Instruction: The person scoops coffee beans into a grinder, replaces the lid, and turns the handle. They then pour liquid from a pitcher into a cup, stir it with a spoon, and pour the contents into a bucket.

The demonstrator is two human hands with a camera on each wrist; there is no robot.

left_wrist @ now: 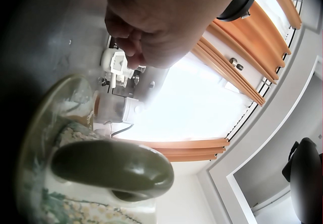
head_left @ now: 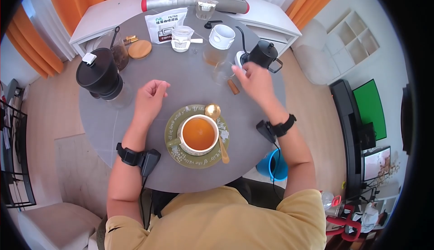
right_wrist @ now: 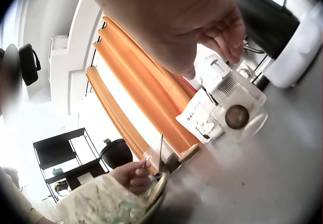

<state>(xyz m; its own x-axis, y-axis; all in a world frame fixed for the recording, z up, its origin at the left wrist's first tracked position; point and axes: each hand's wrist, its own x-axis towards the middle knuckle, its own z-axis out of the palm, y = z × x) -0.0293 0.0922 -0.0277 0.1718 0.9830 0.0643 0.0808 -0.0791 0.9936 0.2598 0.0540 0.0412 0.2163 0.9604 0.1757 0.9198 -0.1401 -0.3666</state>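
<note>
My left hand (head_left: 152,97) is over the left-middle of the table, fingers loosely curled, holding nothing. Before it a cup of amber liquid (head_left: 199,133) stands on a green lettered saucer (head_left: 173,118), with a gold spoon (head_left: 224,151) on the saucer's right side. The cup's green handle (left_wrist: 113,166) looms large in the left wrist view. My right hand (head_left: 255,81) hovers with relaxed fingers beside a glass server (head_left: 214,56), near its wooden handle (head_left: 233,87). A white dripper (head_left: 222,37) tops the server. Close behind that hand is a black gooseneck kettle (head_left: 262,54) on a white base.
A black-topped grinder (head_left: 97,73), a glass jar (head_left: 118,55) and a wooden lid (head_left: 139,48) are at left. Farther back stand a coffee filter bag (head_left: 163,25), a small clear cup (head_left: 181,39) and a glass (head_left: 206,9). A blue bin (head_left: 276,166) sits below the right edge.
</note>
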